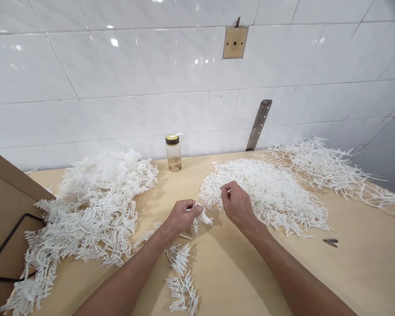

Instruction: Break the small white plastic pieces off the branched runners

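My left hand (183,215) is closed, thumb against fingers, on a white branched sprig (200,219) that looks like plastic. My right hand (237,202) is pinched shut at the left edge of a broad heap of short white sprigs (270,188); whatever lies between its fingertips is too small to make out. Below my left hand, several loose sprigs (179,259) trail down the table (237,267) toward me. A larger tangled mass of white sprigs (95,210) spreads to the left of my left forearm.
Longer white strands (329,164) lie at the back right. A lidded bottle (174,153) with some brown liquid stands near the tiled wall (134,66). A metal bracket (259,125) leans there. Small dark metal pieces (331,242) lie at right. A brown panel (6,202) borders the left.
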The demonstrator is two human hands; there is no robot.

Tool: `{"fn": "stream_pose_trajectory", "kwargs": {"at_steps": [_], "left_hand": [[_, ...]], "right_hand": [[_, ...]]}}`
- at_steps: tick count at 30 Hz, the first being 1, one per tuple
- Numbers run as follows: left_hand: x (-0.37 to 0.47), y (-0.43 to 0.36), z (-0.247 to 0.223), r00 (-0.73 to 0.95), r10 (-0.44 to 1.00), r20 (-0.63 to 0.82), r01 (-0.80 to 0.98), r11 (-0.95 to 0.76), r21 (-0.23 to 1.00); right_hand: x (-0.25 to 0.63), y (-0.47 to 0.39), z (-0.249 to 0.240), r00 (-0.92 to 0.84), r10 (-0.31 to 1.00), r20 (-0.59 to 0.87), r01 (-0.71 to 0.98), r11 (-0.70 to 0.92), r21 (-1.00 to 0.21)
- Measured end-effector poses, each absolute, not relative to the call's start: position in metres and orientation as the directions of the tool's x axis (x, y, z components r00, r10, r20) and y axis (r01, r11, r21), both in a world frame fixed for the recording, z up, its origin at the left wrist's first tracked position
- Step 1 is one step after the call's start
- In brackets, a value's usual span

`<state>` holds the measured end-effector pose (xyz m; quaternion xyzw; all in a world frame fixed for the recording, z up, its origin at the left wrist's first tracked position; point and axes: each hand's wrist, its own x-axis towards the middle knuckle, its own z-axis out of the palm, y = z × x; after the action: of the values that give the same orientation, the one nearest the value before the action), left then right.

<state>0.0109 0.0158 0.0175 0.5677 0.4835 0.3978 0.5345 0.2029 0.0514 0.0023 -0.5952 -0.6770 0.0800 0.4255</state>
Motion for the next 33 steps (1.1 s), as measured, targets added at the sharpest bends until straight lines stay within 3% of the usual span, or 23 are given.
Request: {"fn": "stream_pose_trajectory", "kwargs": {"at_steps": [3,5,7,11,14,24,33], "left_hand": [[0.013,0.015,0.015,0.160,0.984,-0.077,0.078,0.065,0.995],[0.013,0.015,0.014,0.159,0.984,-0.078,0.044,0.072,0.996],[0.012,0.014,0.015,0.174,0.981,-0.087,0.022,0.084,0.996],[0.013,0.014,0.018,0.162,0.983,-0.085,0.000,0.086,0.996],[0.013,0.014,0.020,0.136,0.987,-0.082,0.004,0.082,0.997],[0.014,0.019,0.013,0.066,0.996,-0.057,0.030,0.055,0.998],[0.013,0.019,0.009,0.099,0.993,-0.067,0.093,0.058,0.994]], "right_hand": [[0.212,0.053,0.006,0.155,0.889,0.431,0.691,0.214,-0.691],[0.209,0.050,0.008,0.123,0.893,0.434,0.651,0.257,-0.714],[0.203,0.046,0.011,0.013,0.909,0.416,0.597,0.327,-0.733],[0.192,0.036,0.016,-0.261,0.934,0.245,0.488,0.347,-0.801],[0.190,0.032,0.019,-0.340,0.918,0.205,0.435,0.347,-0.831],[0.188,0.034,0.009,-0.265,0.946,0.186,0.479,0.297,-0.826],[0.188,0.033,0.012,-0.286,0.939,0.190,0.484,0.313,-0.817]]}}
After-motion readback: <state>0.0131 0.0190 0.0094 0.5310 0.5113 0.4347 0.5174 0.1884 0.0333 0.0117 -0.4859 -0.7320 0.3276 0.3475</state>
